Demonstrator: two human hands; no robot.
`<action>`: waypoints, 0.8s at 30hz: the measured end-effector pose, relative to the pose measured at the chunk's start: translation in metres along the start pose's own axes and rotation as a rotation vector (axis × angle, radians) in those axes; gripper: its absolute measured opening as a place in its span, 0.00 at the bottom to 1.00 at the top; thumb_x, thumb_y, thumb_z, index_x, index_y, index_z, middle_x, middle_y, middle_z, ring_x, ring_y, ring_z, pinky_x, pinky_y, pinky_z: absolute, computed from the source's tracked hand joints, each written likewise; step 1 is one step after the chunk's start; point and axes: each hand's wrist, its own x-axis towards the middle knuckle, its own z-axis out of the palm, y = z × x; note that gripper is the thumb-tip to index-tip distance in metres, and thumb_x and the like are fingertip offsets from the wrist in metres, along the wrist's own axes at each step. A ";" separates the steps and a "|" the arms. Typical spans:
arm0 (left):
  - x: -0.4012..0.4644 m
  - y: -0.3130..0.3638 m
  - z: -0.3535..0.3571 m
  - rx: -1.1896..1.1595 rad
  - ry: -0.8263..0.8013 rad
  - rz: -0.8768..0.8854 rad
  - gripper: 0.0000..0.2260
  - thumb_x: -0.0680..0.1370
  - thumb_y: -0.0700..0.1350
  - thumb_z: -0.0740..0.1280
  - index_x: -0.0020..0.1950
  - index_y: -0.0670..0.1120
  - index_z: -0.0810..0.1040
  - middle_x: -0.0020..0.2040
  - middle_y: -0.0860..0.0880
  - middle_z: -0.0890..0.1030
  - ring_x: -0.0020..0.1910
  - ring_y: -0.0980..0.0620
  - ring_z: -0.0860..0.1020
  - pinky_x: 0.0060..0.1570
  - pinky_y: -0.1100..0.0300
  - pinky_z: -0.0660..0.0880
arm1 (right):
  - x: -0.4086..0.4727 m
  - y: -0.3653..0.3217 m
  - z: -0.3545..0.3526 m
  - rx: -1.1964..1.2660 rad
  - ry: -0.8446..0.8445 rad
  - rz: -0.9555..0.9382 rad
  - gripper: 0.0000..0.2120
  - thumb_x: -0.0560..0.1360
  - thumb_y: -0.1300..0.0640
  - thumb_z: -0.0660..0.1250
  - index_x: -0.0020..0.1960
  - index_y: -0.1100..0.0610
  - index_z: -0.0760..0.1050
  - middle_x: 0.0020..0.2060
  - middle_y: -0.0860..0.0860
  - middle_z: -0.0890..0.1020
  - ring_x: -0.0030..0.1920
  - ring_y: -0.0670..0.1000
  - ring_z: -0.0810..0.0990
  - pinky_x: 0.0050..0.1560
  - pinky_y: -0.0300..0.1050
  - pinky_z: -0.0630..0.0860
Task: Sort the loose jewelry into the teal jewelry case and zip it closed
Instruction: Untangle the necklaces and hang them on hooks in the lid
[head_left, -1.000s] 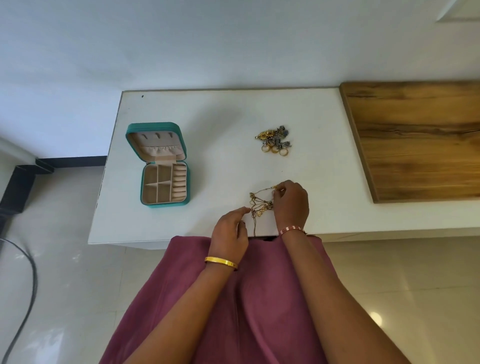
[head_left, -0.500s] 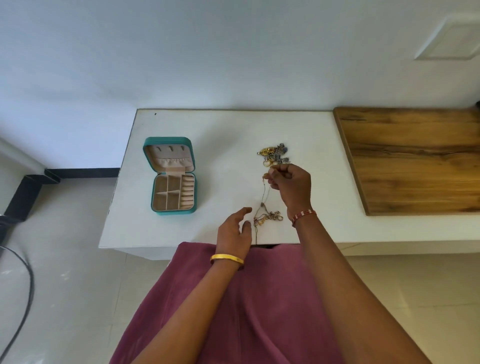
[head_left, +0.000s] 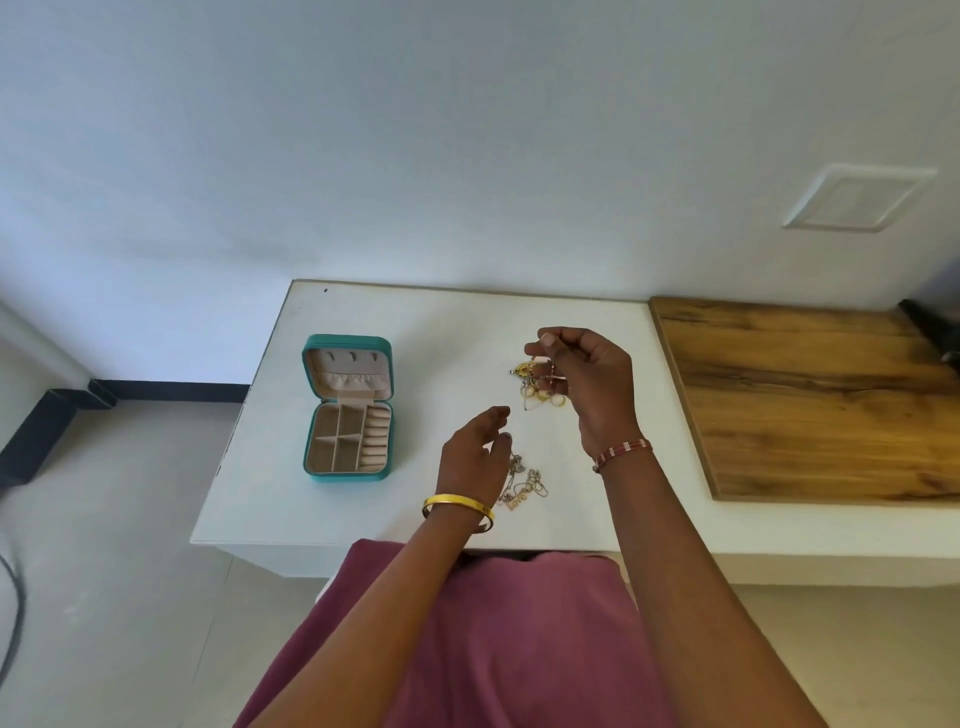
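White counter (head_left: 415, 322) runs along a pale wall, with a wooden board (head_left: 810, 395) lying on its right part. Nearest the person, close to the front edge, a small tangle of chains (head_left: 522, 486) lies on the surface. The left hand (head_left: 475, 457) hovers just above and beside it, fingers loosely curved and holding nothing that I can see, perhaps to steady the tangle while one strand is drawn out of it. A gold bangle (head_left: 457, 506) sits on that wrist.

Farther back, the right hand (head_left: 587, 374) is raised over the counter, thumb and fingertips pinched on a thin chain (head_left: 551, 371) that hangs down from the grip. Lifting it high probably lets the chain fall straight and free of the others. Its lower end is too fine to follow. A beaded band (head_left: 621, 453) circles the right wrist. Behind the hanging chain lies a pile of rings and charms (head_left: 535, 387), untouched.

Well to the left stands the teal case (head_left: 348, 410), lid tipped back, zip undone. The tray compartments and ring rolls look bare, so the sorting seems barely begun. The next move is likely carrying the chain across to the lid hooks.
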 end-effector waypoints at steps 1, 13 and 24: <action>0.002 0.001 0.000 0.006 -0.006 0.000 0.15 0.77 0.38 0.60 0.64 0.46 0.73 0.62 0.49 0.77 0.59 0.53 0.75 0.54 0.72 0.64 | 0.000 -0.003 0.000 0.003 -0.006 -0.007 0.04 0.75 0.64 0.65 0.47 0.60 0.78 0.38 0.53 0.83 0.32 0.48 0.78 0.33 0.38 0.75; 0.025 0.020 -0.005 -0.085 -0.063 -0.020 0.17 0.78 0.37 0.59 0.66 0.45 0.70 0.60 0.45 0.78 0.59 0.50 0.75 0.58 0.62 0.69 | -0.009 0.002 0.004 -0.224 -0.146 0.033 0.05 0.74 0.61 0.67 0.47 0.60 0.81 0.24 0.52 0.72 0.24 0.45 0.66 0.24 0.35 0.62; -0.012 0.050 -0.037 -0.259 -0.079 -0.050 0.14 0.77 0.36 0.60 0.37 0.51 0.77 0.34 0.53 0.80 0.33 0.56 0.80 0.54 0.52 0.75 | -0.041 -0.013 0.003 -0.337 -0.019 -0.052 0.06 0.71 0.60 0.70 0.46 0.62 0.82 0.39 0.55 0.83 0.39 0.47 0.79 0.42 0.37 0.72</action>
